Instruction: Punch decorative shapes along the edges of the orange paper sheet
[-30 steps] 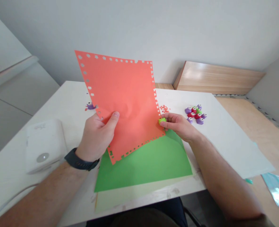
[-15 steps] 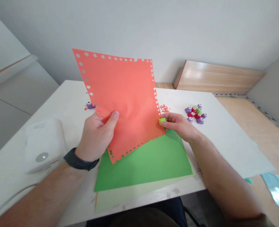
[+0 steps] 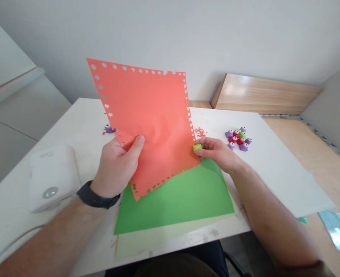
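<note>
My left hand [image 3: 116,167] grips the lower left edge of an orange-red paper sheet [image 3: 149,119] and holds it up, tilted, above the table. Small shapes are punched out all along the sheet's borders. My right hand [image 3: 217,152] pinches a small green paper punch [image 3: 197,147] against the sheet's right edge. Under the raised sheet a green sheet [image 3: 178,200] lies flat on a pale yellow one [image 3: 158,240].
A cluster of several small purple, red and green punches [image 3: 238,139] sits right of my right hand, with red paper bits [image 3: 200,132] nearby. One purple punch [image 3: 110,129] lies at the left. A white device [image 3: 53,177] with a lit button stands on the white table [image 3: 273,169]. A wooden board [image 3: 262,96] lies behind.
The orange-red sheet has risen slightly and shifted a little left. Both hands keep their grips.
</note>
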`<state>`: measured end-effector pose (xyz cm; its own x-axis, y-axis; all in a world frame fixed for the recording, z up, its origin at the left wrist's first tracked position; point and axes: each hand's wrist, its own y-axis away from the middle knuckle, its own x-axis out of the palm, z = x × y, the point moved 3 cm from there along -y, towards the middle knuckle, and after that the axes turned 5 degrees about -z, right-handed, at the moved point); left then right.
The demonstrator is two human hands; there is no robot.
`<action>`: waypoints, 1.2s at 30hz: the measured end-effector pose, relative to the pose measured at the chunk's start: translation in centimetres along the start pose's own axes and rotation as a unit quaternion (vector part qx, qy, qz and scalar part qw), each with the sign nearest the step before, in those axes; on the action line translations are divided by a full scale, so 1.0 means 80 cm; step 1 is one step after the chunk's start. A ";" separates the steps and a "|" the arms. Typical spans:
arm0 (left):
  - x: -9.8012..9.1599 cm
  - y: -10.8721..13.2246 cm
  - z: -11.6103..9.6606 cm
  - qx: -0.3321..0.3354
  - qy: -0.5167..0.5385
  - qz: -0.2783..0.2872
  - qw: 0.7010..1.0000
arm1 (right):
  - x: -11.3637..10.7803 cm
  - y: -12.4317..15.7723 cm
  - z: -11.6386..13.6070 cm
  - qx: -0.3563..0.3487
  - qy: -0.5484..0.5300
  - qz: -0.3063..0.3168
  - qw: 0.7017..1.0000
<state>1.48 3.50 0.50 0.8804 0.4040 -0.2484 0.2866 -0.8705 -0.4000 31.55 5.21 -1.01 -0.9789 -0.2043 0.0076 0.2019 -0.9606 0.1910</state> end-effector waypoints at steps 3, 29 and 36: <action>0.000 0.001 0.000 -0.007 0.007 -0.001 1.000 | 0.000 0.001 0.001 0.000 -0.003 0.003 1.000; 0.001 0.001 -0.002 -0.021 0.019 0.006 1.000 | 0.001 0.001 0.002 -0.001 -0.003 0.004 1.000; 0.002 0.001 -0.006 -0.013 0.028 0.011 0.999 | 0.000 0.000 -0.001 -0.003 0.004 0.001 1.000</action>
<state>1.79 3.37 0.85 0.9059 0.3693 -0.2073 0.2766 -0.8865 -0.3709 31.53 5.23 -1.05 -0.9781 -0.2079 -0.0006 0.2042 -0.9612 0.1856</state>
